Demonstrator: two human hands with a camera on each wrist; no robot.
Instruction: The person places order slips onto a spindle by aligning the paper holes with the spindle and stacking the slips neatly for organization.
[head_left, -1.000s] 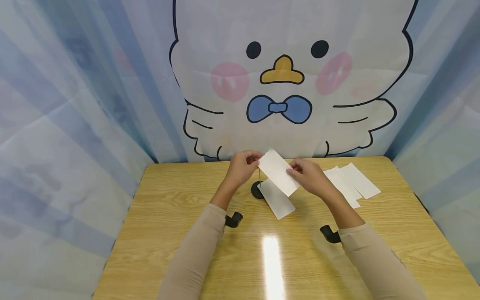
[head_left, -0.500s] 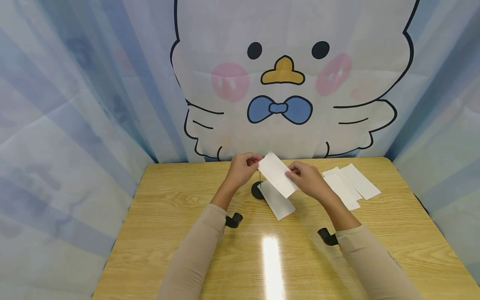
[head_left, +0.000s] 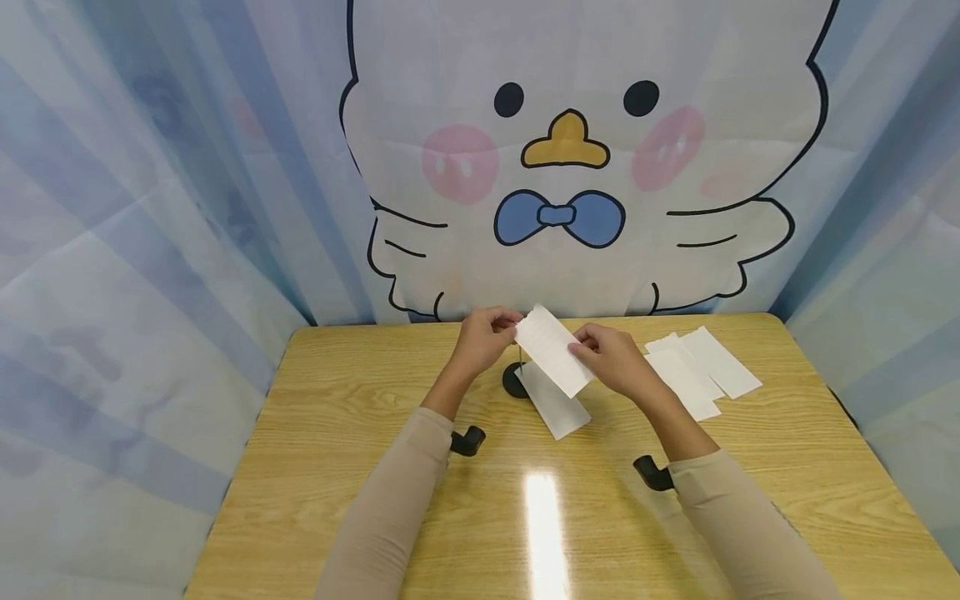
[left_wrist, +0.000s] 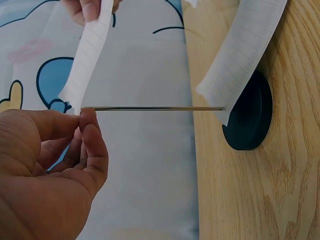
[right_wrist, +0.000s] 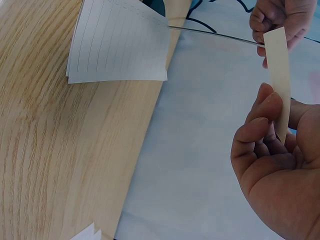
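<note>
A bill spike has a round black base (head_left: 512,381) on the wooden table and a thin metal rod (left_wrist: 160,108) standing up from it. Lined white paper slips (head_left: 558,410) sit low on the rod, over part of the base. Above them a single paper slip (head_left: 551,348) is held tilted at the rod's top. My left hand (head_left: 482,342) pinches that slip's torn-edged corner between thumb and fingers, right at the rod's upper end. My right hand (head_left: 611,358) grips the slip's opposite side, thumb on top. The rod's tip is hidden by the left fingers and paper.
Several loose white slips (head_left: 708,367) lie overlapping on the table to the right. The wooden table (head_left: 360,492) ends at a back edge against a printed curtain (head_left: 555,275). Black wrist mounts (head_left: 467,440) stick out from both sleeves.
The right hand has shifted slightly left and down with the held slip, tilting it a little. The left hand stays almost in place at the rod's top.
</note>
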